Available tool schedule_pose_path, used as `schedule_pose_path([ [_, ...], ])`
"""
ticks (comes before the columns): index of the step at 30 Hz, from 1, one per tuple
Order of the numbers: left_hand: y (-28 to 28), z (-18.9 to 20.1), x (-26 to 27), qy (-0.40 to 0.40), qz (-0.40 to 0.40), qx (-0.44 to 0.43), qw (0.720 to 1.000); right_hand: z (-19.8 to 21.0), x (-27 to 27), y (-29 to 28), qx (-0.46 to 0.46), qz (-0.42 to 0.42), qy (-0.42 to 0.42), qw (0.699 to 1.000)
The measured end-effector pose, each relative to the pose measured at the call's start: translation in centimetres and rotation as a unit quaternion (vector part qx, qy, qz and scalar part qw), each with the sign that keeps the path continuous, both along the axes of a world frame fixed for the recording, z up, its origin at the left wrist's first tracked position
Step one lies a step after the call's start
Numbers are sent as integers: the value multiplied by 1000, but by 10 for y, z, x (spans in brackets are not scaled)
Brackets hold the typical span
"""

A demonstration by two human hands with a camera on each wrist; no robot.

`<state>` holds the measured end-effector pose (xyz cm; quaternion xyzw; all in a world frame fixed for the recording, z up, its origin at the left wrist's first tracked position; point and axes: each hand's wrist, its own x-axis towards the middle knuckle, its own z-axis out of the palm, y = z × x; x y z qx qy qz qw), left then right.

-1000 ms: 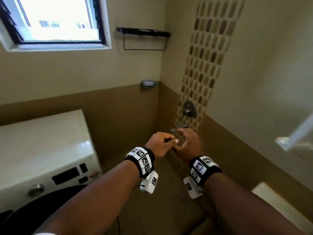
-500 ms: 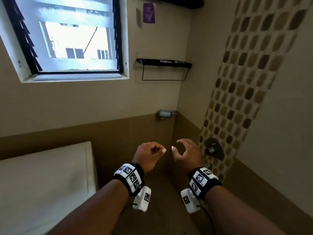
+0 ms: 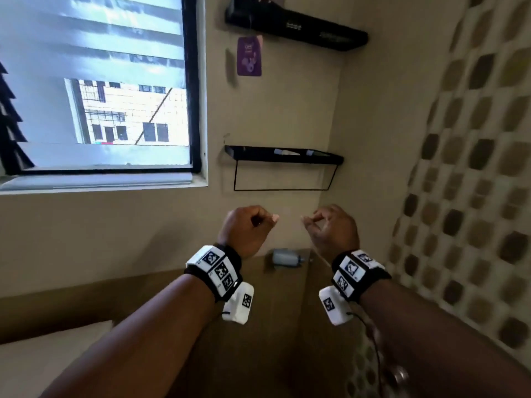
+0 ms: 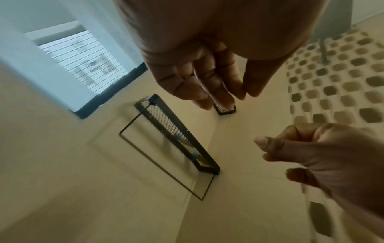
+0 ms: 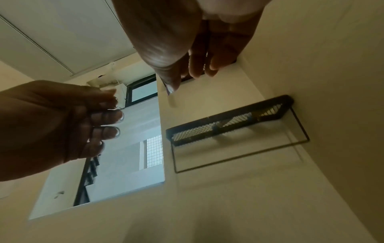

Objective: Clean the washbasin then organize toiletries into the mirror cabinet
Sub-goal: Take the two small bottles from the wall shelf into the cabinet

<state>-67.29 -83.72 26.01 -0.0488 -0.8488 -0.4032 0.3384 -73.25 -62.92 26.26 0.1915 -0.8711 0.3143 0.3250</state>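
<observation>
Two black shelves fixed to the cream wall beside the window. Lower shelf (image 3: pixel 283 156): mesh-bottomed, thin wire rail hanging beneath, a few small pale items lying on it, too blurred to name. Upper shelf (image 3: pixel 296 27): dark, tilted in view, contents not discernible.

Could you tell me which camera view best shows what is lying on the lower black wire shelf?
The right wrist view: it looks up through the lower shelf mesh at items' undersides. The left wrist view shows it blurred and narrower; the head view shows only its front edge.
</observation>
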Motion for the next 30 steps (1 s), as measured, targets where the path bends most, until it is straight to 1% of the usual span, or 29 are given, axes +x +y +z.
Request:
schedule_pose_path([
  [3, -9, 37, -72, 8, 15, -51, 999, 38, -70, -9, 18, -10, 36, 999],
  [5, -13, 60, -114, 2, 23, -73, 997, 58, -109, -14, 50, -30, 47, 997],
  [8, -14, 91, -177, -22, 30, -145, 989, 83, -167, -25, 95, -56, 31, 993],
  [11, -7, 108, -222, 11, 65, -238, 969, 100, -213, -33, 128, -80, 11, 989],
  [13, -2, 119, -247, 38, 98, -313, 944, 113, -246, -35, 128, -117, -8, 985],
  [14, 0, 121, -258, 30, 115, -337, 934, 115, -259, -34, 123, -128, -19, 984],
  [15, 3, 123, -266, 3, 126, -350, 928, 115, -269, -33, 121, -135, -30, 983],
  [18, 6, 123, -294, -79, 144, -368, 915, 116, -301, -30, 103, -143, -44, 983],
  [20, 7, 119, -307, -117, 153, -380, 905, 120, -318, -29, 95, -140, -61, 984],
  [22, 9, 116, -315, -144, 149, -385, 899, 126, -335, -30, 89, -128, -119, 981],
  [24, 10, 118, -320, -153, 132, -387, 900, 133, -349, -32, 98, -119, -188, 970],
  [26, 12, 123, -320, -148, 101, -389, 904, 140, -356, -31, 156, -121, -221, 955],
  [28, 17, 130, -318, -135, 98, -386, 907, 144, -360, -32, 204, -115, -206, 950],
  [29, 18, 133, -317, -128, 107, -372, 913, 144, -360, -34, 203, -106, -179, 957],
  [30, 19, 136, -317, -123, 118, -351, 921, 143, -357, -35, 177, -94, -139, 970],
])
